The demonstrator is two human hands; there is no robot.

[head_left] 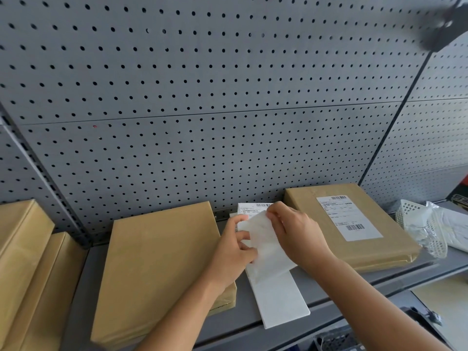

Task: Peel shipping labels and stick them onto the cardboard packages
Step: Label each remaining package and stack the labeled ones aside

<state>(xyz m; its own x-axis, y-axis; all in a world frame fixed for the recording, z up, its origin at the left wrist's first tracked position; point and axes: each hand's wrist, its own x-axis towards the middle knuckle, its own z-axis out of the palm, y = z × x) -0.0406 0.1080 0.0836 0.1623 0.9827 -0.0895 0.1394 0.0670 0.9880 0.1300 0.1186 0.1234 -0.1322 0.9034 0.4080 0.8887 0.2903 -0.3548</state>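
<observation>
A stack of white label sheets lies on the grey shelf between two brown packages. My left hand pinches the left edge of the top label sheet. My right hand grips its upper corner, and the sheet is lifted and curled between the two hands. The bare brown package lies to the left, partly under my left forearm. The right brown package carries a stuck white shipping label with barcodes.
More brown packages are stacked at the far left. A white perforated basket with crumpled backing paper stands at the right. A grey pegboard wall rises behind the shelf. A dark object hangs at the top right.
</observation>
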